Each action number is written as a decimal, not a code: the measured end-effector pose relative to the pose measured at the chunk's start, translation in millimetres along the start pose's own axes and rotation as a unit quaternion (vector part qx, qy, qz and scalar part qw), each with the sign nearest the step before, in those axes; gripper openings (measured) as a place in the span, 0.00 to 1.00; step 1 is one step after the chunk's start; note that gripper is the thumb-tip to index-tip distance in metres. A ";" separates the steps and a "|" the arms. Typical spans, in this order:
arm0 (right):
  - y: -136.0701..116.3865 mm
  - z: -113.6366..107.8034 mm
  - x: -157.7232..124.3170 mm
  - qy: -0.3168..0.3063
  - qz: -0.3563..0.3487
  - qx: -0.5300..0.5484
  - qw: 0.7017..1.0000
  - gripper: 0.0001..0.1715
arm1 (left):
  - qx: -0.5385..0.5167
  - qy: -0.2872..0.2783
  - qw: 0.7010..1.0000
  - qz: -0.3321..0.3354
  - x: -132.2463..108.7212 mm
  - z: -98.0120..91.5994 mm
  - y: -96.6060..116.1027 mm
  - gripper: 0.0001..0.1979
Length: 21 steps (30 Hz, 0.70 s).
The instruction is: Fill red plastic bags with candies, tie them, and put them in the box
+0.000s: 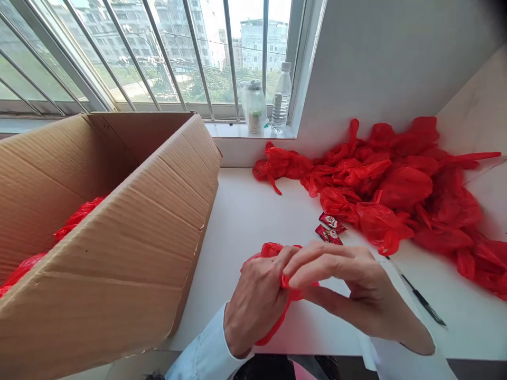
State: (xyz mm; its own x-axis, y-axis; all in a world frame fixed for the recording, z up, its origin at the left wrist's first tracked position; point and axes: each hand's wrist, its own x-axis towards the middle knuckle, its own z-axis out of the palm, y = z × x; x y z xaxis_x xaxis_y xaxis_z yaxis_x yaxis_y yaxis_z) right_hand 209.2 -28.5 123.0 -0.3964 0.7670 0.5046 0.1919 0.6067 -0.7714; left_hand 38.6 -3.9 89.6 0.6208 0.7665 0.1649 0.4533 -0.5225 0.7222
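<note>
A red plastic bag (273, 249) lies near the front edge of the white table. My left hand (259, 293) is closed on it, back of the hand up, and covers most of it. My right hand (352, 293) comes in from the right, its fingertips and thumb bent onto a gathered red end of the same bag. What is inside this bag is hidden. Just beyond my hands lie two small red snack packets (329, 235) with dark and white print.
A large open cardboard box (150, 227) with red bags inside stands on the left. Many red plastic bags (404, 187) are heaped at right. A thin dark-handled tool (423, 301) lies nearby. A water bottle (281, 100) and a bagged cup (254, 108) stand on the windowsill.
</note>
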 end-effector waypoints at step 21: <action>29.1 39.8 -22.5 0.255 0.093 -0.037 0.962 0.05 | -0.425 -0.087 0.881 -0.191 6.2 -14.2 -17.9 0.19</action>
State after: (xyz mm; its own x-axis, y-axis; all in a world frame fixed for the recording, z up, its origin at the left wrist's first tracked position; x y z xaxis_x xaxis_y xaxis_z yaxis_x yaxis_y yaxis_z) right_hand 187.9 -36.4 73.8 0.1391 0.8551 0.4994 0.2880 0.4476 -0.8466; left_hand 25.2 15.5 87.2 0.6489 0.7185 -0.2505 0.0530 0.2857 0.9569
